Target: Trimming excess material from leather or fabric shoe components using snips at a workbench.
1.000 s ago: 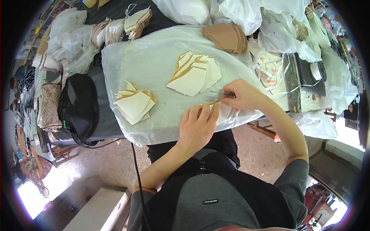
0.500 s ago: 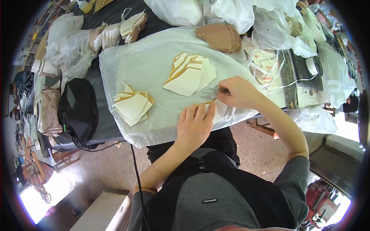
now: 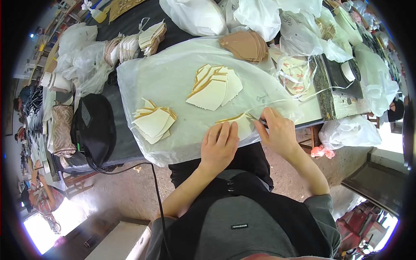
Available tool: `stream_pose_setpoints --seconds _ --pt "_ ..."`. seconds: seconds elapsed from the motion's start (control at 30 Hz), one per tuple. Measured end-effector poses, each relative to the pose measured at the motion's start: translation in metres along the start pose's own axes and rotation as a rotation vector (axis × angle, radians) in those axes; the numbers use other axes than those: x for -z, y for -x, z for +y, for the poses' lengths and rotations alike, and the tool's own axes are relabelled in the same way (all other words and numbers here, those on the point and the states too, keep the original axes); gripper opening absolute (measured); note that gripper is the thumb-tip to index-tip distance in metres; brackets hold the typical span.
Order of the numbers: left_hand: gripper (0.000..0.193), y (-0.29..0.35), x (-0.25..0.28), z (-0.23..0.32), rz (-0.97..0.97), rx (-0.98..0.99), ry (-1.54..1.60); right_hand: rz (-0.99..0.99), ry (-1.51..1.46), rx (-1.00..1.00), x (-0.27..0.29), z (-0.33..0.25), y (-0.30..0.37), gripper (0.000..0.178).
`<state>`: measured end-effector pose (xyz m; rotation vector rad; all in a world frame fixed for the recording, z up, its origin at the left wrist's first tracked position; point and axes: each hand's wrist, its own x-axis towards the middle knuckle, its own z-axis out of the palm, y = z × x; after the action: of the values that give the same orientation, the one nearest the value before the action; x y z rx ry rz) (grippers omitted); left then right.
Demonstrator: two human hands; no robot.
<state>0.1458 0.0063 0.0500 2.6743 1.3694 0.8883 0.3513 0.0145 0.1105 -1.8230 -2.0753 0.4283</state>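
My left hand (image 3: 220, 145) rests with its fingers lying on a cream panel with a yellow-brown edge (image 3: 238, 123) at the near side of the plastic sheet (image 3: 186, 130). My right hand (image 3: 277, 132) grips small pointed snips (image 3: 260, 121), their metal tips at the panel's edge; fingers hide most of the handle. Beyond my hands lies a fanned pile of similar cream panels (image 3: 212, 93), some with zigzag-cut edges. A smaller pile of panels (image 3: 154, 123) sits to the left of my left hand.
Brown panels (image 3: 245, 45) are stacked at the sheet's far edge. Tied bundles (image 3: 130, 45) and plastic bags (image 3: 255, 17) line the back. On the left is a black bag (image 3: 93, 128); a cable (image 3: 156, 186) hangs near my left arm. A white strip (image 3: 320, 90) trails toward the right.
My right hand has moved nearer and slightly right with the snips, uncovering more of the panel. My left hand stays on the panel, and the view has shifted slightly.
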Motion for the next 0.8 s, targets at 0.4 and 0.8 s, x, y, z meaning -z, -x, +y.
stream_pose_setpoints --seconds 0.4,0.8 --pt "0.048 0.0 0.0 0.001 -0.012 0.006 0.007 0.061 0.0 0.032 -0.016 -0.003 -0.011 0.023" --pt "0.035 -0.005 0.034 -0.027 0.073 0.055 0.292 0.081 -0.286 -0.073 0.019 0.009 -0.024 0.038"
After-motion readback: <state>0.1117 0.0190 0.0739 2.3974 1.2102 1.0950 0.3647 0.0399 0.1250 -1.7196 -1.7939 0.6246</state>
